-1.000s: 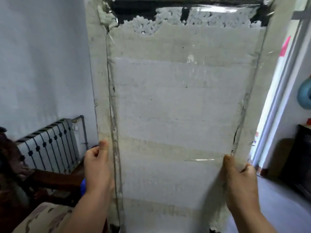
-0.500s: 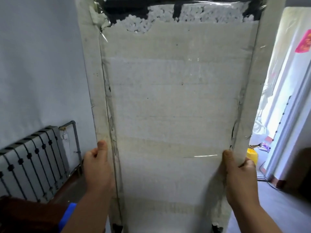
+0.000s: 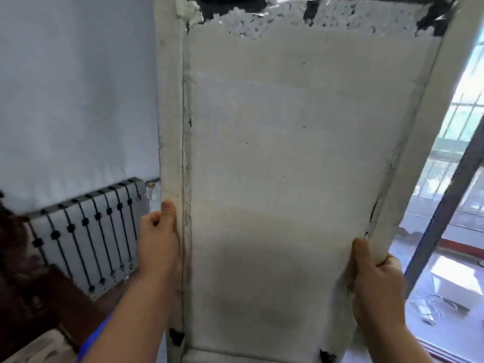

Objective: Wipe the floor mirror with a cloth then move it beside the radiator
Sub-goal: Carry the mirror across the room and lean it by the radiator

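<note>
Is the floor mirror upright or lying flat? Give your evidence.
Upright. The floor mirror has its long edges running up the view; left hand and right hand grip its sides.

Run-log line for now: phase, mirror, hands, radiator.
phase: move step | floor mirror: back faces camera | left hand: grips left edge | right hand: grips right edge | radiator: lower left, against wall

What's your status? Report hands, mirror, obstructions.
Floor mirror upright, back toward camera. Left hand, right hand grip its side edges. Radiator low left, dark furniture before it.
</note>
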Motion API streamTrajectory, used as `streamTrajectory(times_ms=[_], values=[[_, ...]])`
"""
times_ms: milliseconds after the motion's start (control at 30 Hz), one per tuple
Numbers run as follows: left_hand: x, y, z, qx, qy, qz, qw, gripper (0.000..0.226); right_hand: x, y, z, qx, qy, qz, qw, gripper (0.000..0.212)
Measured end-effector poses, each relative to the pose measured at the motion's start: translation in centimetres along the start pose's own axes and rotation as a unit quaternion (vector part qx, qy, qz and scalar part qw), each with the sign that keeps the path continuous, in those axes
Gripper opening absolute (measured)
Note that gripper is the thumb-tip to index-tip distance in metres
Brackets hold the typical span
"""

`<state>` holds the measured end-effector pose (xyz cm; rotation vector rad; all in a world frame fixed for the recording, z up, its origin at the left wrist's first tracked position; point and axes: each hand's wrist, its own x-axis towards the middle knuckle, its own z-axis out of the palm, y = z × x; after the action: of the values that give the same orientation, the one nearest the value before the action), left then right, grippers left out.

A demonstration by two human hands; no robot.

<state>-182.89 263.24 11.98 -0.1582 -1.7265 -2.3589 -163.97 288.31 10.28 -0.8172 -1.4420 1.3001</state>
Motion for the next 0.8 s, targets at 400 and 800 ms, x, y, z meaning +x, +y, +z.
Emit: streamTrajectory(times_ms=[400,800], values=[[9.6,-6.2,4.9,-0.035,0.164,0.025,0.985,0.044,14.9,4.1,15.1,0.079,-0.168,0.009,0.983,0.044],[16.5,-10.5,7.9,0.016,0.283,0.058,0.957,0.052,23.9,9.6,29.3,0.098,-0.286,0.037,0.952,0.04]])
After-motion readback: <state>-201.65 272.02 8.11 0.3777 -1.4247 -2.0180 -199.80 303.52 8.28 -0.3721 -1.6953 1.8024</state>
